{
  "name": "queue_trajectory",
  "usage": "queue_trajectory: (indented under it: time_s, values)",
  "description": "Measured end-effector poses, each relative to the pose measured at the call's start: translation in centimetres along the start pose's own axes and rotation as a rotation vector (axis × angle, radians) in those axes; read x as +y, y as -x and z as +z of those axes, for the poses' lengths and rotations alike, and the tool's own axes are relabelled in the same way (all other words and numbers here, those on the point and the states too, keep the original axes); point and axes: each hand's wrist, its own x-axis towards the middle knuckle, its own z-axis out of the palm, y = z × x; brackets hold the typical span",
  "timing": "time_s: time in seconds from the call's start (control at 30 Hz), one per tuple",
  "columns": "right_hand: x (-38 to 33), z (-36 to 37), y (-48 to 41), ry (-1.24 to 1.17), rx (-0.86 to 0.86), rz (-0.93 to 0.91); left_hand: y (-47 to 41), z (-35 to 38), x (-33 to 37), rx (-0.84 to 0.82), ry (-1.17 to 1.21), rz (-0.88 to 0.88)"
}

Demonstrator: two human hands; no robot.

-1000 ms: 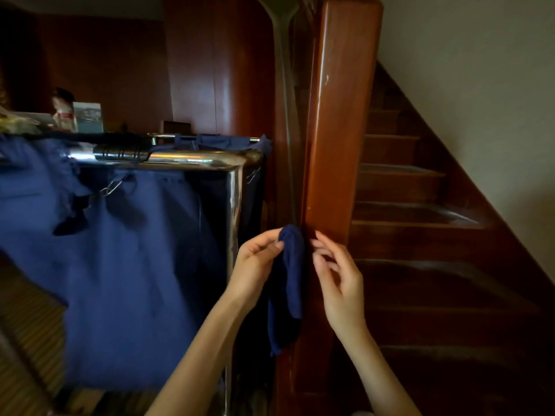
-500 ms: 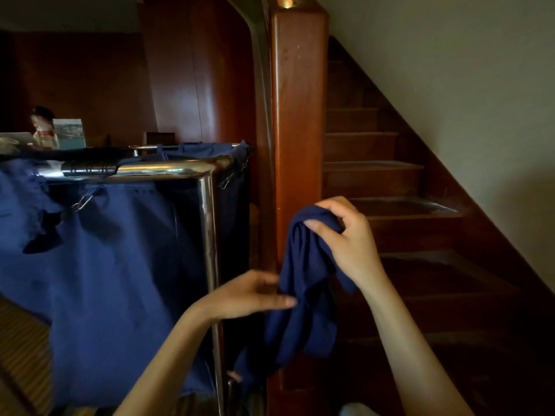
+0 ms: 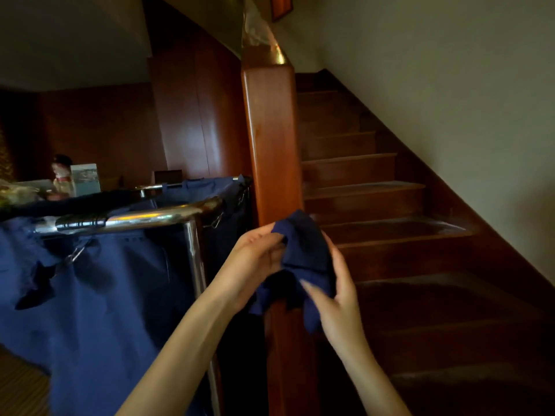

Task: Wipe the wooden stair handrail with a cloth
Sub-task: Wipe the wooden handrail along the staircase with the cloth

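head: both hands [image 3: 258, 259] bunch cloth [image 3: 303, 259] before post [image 3: 270, 145].

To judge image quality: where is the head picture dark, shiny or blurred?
Head view: the stairs lie in deep shadow; glare streaks the cart's chrome rail; the right hand holding the blue cloth is slightly motion-blurred; the wall is brightest.

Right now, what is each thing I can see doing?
cloth: bunched up, held by both hands in front of the post.
left hand: pinches the cloth's left side.
right hand: grips the cloth from the right.
wooden post: upright and shiny.
blue cart bag: hangs clipped to the metal frame.
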Motion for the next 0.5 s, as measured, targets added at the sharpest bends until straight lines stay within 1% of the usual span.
queue_trajectory:
  time_s: [0.07,0.1,0.13,0.17,0.23,0.27,0.3,0.33,0.4,0.43,0.47,0.5]
  values:
    - [-1.0,0.0,-2.2,0.014,0.155,-0.113,-0.8,0.9,1.9,-0.055,-0.140,0.133]
    - [-1.7,-0.1,-3.5,0.033,0.206,-0.175,-1.2,1.3,2.7,-0.037,-0.201,0.207]
    - [-2.5,-0.2,-5.1,0.050,0.261,-0.235,-1.8,1.7,3.5,0.025,-0.270,0.307]
    - [-3.4,0.0,-6.9,0.054,0.326,-0.285,-2.5,2.0,4.2,0.127,-0.370,0.439]
    - [-5.4,0.5,-11.0,0.023,0.457,-0.351,-4.1,2.2,5.0,0.340,-0.627,0.717]
    - [-6.5,1.0,-13.2,0.020,0.496,-0.366,-5.0,2.2,5.2,0.423,-0.745,0.813]
    - [-7.5,1.5,-15.1,0.018,0.483,-0.364,-6.0,2.1,5.3,0.487,-0.845,0.865]
    - [-8.0,1.7,-16.7,-0.005,0.388,-0.359,-7.3,2.0,5.2,0.529,-0.941,0.891]
    - [-8.2,2.1,-18.7,-0.167,0.049,-0.298,-9.4,2.0,4.8,0.568,-1.073,0.882]
    - [-8.0,2.5,-19.2,-0.233,-0.066,-0.247,-10.3,2.0,4.3,0.578,-1.097,0.873]
    - [-7.5,2.6,-19.4,-0.300,-0.121,-0.192,-10.9,1.7,3.7,0.598,-1.114,0.863]
    - [-6.6,2.7,-19.4,-0.341,-0.136,-0.166,-11.3,1.1,3.0,0.625,-1.122,0.830]
